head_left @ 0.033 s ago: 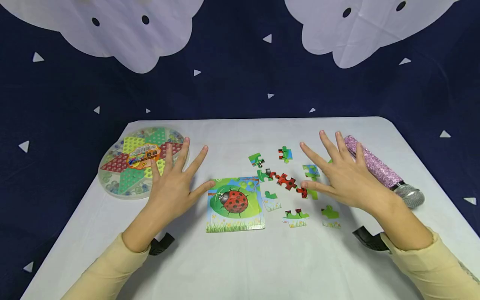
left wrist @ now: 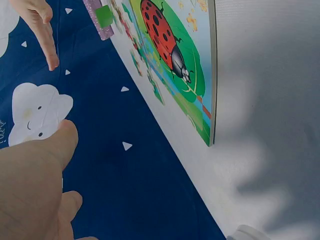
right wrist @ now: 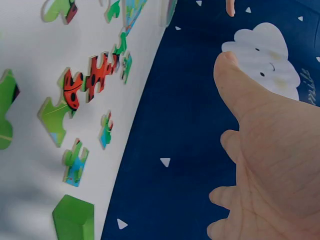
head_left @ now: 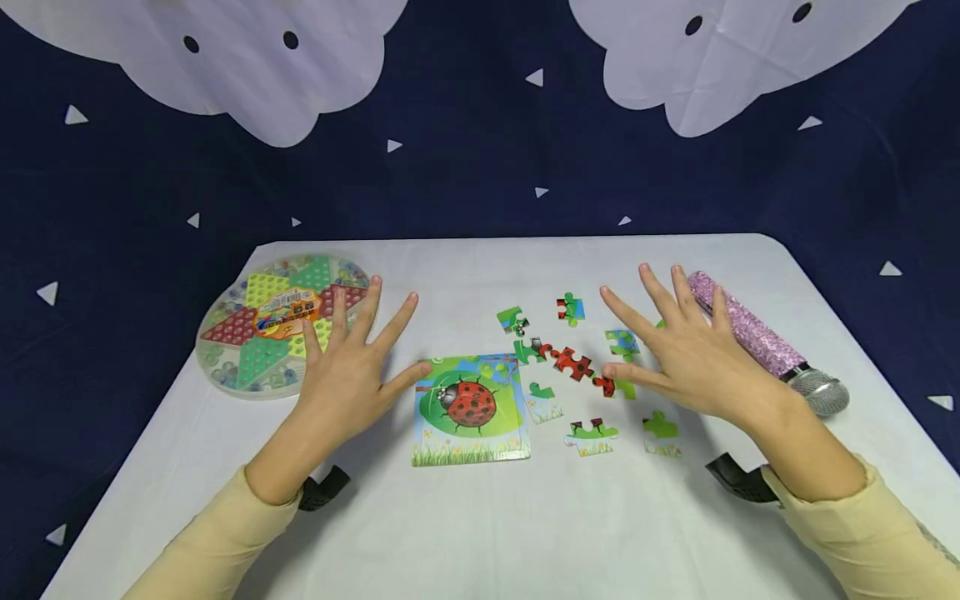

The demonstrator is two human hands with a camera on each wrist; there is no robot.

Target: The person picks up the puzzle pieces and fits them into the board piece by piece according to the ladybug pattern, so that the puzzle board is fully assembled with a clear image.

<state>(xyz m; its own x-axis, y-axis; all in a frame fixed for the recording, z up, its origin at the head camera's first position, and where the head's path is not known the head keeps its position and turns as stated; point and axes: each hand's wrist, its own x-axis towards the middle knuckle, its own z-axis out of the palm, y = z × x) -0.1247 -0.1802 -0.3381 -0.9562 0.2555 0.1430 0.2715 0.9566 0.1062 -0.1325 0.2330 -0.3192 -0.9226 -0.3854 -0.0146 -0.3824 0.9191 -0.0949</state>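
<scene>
My left hand [head_left: 347, 375] hovers above the table with its fingers spread, holding nothing. Its thumb tip lies over the left edge of a square ladybug picture board [head_left: 470, 446]. Over the right side, my right hand [head_left: 693, 358] is likewise spread and holds nothing. Between the hands lie loose jigsaw pieces, among them a red spotted piece [head_left: 573, 364], a green-and-grass piece [head_left: 592, 433] and a blue-and-green piece [head_left: 570, 308]. Part of the loose pieces is hidden behind the right hand. The right wrist view also shows a green angular object [right wrist: 74, 220] on the table.
A round Chinese checkers set [head_left: 258, 362] with marbles lies at the back left, partly behind my left fingers. Beyond my right hand is a glittery pink microphone [head_left: 757, 333] with a silver head. A dark blue cloth [head_left: 472, 192] with clouds hangs behind the white table [head_left: 480, 533].
</scene>
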